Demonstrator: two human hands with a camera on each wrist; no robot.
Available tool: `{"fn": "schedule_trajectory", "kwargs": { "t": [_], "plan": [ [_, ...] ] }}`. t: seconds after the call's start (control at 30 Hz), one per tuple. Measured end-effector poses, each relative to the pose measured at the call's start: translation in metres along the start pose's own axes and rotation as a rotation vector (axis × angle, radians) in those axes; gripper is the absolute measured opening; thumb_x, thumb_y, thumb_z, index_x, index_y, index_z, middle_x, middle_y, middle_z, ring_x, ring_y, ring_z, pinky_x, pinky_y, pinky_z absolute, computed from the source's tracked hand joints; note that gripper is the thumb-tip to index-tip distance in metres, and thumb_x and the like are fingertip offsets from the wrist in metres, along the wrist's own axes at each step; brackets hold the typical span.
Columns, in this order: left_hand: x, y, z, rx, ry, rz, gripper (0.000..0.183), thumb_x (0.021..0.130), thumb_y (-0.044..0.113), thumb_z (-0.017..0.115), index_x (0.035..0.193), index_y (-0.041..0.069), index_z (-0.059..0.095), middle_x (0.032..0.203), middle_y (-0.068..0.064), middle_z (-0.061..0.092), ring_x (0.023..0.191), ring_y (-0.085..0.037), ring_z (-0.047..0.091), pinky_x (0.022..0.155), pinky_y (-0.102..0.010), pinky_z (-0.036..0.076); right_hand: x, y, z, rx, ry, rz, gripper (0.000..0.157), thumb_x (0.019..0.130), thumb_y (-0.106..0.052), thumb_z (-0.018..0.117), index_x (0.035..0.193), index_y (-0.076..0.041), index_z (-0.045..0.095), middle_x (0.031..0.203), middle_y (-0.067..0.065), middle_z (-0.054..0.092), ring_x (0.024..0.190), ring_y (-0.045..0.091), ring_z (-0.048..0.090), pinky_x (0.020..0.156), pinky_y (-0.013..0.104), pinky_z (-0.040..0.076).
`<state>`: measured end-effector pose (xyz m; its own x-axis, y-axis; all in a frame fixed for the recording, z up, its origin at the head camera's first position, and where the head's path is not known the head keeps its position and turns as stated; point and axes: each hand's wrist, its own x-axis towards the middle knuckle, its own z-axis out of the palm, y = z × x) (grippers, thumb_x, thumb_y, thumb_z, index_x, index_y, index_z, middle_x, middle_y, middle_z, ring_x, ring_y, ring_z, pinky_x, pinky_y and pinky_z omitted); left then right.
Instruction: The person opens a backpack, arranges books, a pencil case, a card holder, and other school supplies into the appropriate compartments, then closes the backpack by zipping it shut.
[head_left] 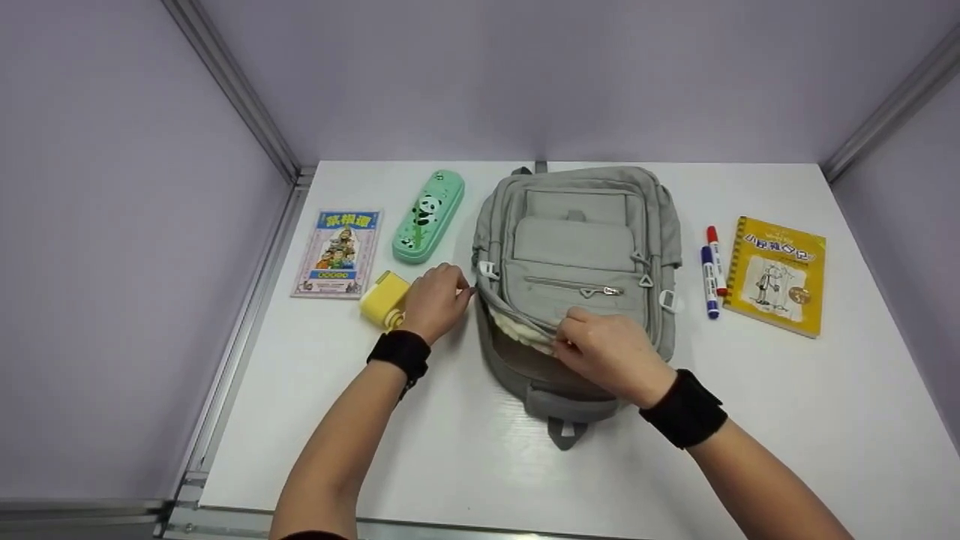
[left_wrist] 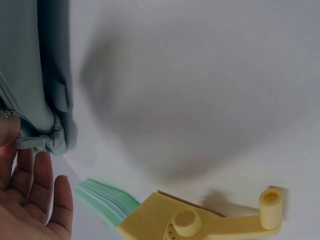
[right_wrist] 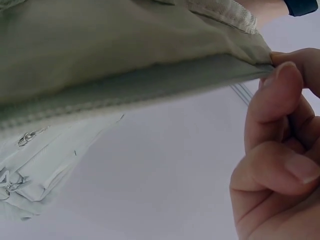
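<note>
A grey backpack [head_left: 574, 244] lies on the table, its main compartment unzipped at the near end and pale lining showing in the gap. At the bag's left side my left hand [head_left: 436, 304] pinches the zipper pull [left_wrist: 31, 143] between thumb and finger, the other fingers loosely bent. My right hand [head_left: 611, 356] holds the edge of the opened front flap [right_wrist: 150, 80], gripping it between thumb and curled fingers. Just under my left wrist sits a yellow hand-crank pencil sharpener [head_left: 384, 298], partly covered by the hand in the head view.
Left of the bag lie a green panda pencil case [head_left: 429, 217] and a colourful booklet [head_left: 339, 255]. To its right are a red marker [head_left: 716, 259], a blue marker [head_left: 709, 281] and a yellow spiral notebook [head_left: 778, 276]. Upright panels border the white table [head_left: 450, 480].
</note>
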<state>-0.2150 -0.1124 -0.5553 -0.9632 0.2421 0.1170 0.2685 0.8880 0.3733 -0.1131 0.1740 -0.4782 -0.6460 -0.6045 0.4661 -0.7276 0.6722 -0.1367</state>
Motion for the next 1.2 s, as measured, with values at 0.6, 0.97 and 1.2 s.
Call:
{"fn": "schedule_trajectory", "kwargs": {
  "t": [0.6, 0.97, 1.2],
  "plan": [
    [0.013, 0.016, 0.010, -0.005, -0.018, 0.030, 0.013, 0.098, 0.025, 0.068, 0.100, 0.012, 0.070, 0.097, -0.006, 0.066, 0.093, -0.029, 0.064, 0.080, -0.045, 0.052, -0.038, 0.025, -0.025, -0.020, 0.020, 0.066, 0.017, 0.080, -0.009, 0.081, 0.079, -0.014, 0.065, 0.075, -0.006, 0.055, 0.053, 0.005, 0.049, 0.044, 0.026, 0.038],
    [0.018, 0.019, 0.015, 0.007, 0.000, 0.008, 0.016, 0.098, 0.027, 0.069, 0.097, 0.012, 0.068, 0.092, -0.005, 0.063, 0.087, -0.028, 0.063, 0.075, -0.045, 0.051, -0.050, 0.026, -0.034, 0.006, -0.025, 0.095, 0.014, 0.082, -0.013, 0.082, 0.083, -0.015, 0.069, 0.078, -0.009, 0.057, 0.056, 0.004, 0.052, 0.048, 0.025, 0.041],
    [0.021, 0.018, 0.018, -0.013, 0.023, -0.019, 0.016, 0.098, 0.026, 0.069, 0.094, 0.010, 0.066, 0.093, -0.008, 0.064, 0.088, -0.031, 0.063, 0.076, -0.048, 0.050, -0.050, 0.024, -0.033, -0.018, -0.027, 0.077, 0.016, 0.080, -0.014, 0.084, 0.081, -0.016, 0.068, 0.078, -0.008, 0.059, 0.055, 0.006, 0.054, 0.047, 0.027, 0.041]
  ]
}}
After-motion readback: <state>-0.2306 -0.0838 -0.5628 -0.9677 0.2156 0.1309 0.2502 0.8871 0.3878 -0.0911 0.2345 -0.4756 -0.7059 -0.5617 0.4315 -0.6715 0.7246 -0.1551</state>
